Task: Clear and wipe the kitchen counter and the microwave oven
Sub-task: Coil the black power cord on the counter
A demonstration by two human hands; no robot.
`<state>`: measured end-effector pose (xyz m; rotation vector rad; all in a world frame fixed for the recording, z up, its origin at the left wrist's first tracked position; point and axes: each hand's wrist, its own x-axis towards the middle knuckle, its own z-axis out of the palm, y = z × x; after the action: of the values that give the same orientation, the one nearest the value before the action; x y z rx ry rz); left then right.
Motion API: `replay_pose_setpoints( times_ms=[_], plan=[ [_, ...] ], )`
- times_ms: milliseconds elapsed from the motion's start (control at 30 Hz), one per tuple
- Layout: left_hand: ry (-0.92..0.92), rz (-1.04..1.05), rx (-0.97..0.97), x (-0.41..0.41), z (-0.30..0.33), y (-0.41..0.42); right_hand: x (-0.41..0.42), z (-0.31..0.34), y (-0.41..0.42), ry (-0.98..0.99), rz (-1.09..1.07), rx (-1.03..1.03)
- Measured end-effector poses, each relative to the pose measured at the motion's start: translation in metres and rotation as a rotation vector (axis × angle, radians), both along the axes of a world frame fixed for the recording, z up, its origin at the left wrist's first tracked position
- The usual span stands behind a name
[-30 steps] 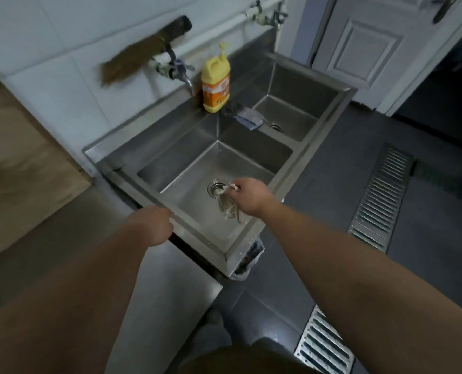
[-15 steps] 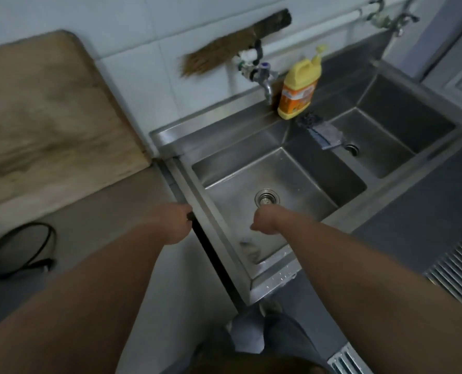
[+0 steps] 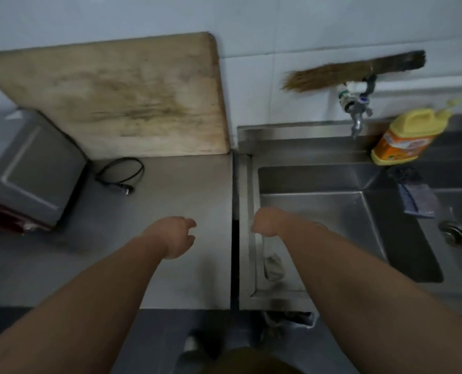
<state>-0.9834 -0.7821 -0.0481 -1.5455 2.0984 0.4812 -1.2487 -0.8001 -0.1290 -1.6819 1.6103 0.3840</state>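
The steel kitchen counter (image 3: 170,193) lies left of a steel sink (image 3: 332,211). A grey microwave oven (image 3: 27,171) stands at the counter's left end. My left hand (image 3: 175,236) hovers over the counter near its right edge, fingers loosely curled and holding nothing. My right hand (image 3: 267,221) hangs over the sink's left rim, also loosely curled and empty. A crumpled pale cloth (image 3: 274,267) lies in the basin below my right forearm.
A worn wooden cutting board (image 3: 116,98) leans on the wall. A black cable (image 3: 119,174) lies beside the microwave. A brush (image 3: 345,71) sits above the tap (image 3: 356,114); a yellow detergent bottle (image 3: 408,139) and dark cloth (image 3: 416,193) are on the sink.
My right hand let go of the pale cloth, which now lies in the basin. My view swung left, bringing the counter and microwave in. Both hands moved left toward the counter.
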Motion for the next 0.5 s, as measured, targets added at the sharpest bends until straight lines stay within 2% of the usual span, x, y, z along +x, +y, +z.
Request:
replay_pose_setpoints(
  times_ms=[267,500],
  plan=[
    [0.028,0.166,-0.032,0.088,0.006,0.041,0.108,0.003,-0.023,-0.004,0.208,-0.021],
    [0.044,0.299,-0.051,0.233,-0.007,0.081,0.257,-0.004,-0.013,0.061,0.337,-0.054]
  ],
)
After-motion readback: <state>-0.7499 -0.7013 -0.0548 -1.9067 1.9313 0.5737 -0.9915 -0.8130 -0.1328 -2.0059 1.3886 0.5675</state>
